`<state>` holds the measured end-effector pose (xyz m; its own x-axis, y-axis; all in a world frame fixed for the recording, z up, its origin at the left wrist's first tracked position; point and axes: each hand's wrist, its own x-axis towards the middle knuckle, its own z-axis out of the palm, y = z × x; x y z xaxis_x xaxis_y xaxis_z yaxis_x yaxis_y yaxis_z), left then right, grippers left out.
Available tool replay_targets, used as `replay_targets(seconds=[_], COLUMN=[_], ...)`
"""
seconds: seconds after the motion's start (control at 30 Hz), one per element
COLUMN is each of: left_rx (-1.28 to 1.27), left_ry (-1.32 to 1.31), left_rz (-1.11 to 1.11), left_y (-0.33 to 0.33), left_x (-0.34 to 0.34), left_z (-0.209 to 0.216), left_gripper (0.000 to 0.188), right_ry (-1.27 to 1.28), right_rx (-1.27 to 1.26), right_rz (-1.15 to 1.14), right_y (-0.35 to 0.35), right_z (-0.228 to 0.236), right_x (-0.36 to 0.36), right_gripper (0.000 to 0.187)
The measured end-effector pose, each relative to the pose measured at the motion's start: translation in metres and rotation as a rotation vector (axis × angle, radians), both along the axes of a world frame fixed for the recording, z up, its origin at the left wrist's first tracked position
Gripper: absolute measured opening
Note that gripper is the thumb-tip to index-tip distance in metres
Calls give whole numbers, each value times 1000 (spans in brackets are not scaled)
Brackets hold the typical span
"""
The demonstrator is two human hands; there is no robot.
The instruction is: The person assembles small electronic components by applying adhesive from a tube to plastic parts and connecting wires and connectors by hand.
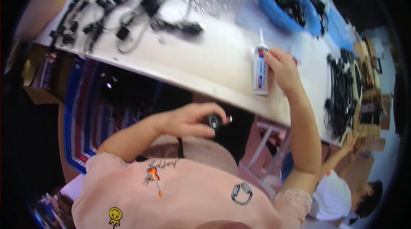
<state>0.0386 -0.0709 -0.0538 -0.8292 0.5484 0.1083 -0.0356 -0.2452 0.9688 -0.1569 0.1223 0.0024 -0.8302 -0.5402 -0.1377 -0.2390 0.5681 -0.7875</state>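
My left hand [188, 120] is below the table edge, over my lap, with its fingers closed around a small black part [213, 121]. My right hand [281, 68] reaches onto the white table [205, 64] and touches a white glue bottle [260, 68] with a long pointed nozzle. The bottle stands near the table's front edge; whether the fingers fully grip it I cannot tell.
Tangled black cables and connectors [124, 10] cover the table's far left. A blue basin [284, 4] holds black parts at the back. More black cable bundles [340, 94] lie at the right. Another person in white [338, 190] works at the lower right.
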Motion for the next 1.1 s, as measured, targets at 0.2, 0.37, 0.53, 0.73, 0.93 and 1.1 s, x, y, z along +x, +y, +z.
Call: replay_targets(seconds=[0.2, 0.37, 0.53, 0.73, 0.93, 1.1], left_rx=[148, 281, 337, 196, 244, 204], left_ry=[-76, -232, -72, -155, -133, -178], left_rz=[-3, 102, 169, 313, 314, 296], left_y=[2, -9, -2, 20, 22, 29], left_x=[3, 14, -8, -5, -2, 2], left_z=[5, 16, 10, 27, 18, 19], left_gripper=[47, 57, 61, 58, 53, 49], right_ry=[710, 140, -290, -334, -674, -349], right_rx=[428, 94, 86, -194, -269, -179], right_rz=[-162, 420, 502, 502, 253, 301], right_y=[-16, 1, 7, -15, -7, 10], right_z=[5, 52, -37, -164, -187, -225], right_x=[-21, 76, 133, 145, 147, 147], right_gripper=[30, 19, 40, 64, 34, 23])
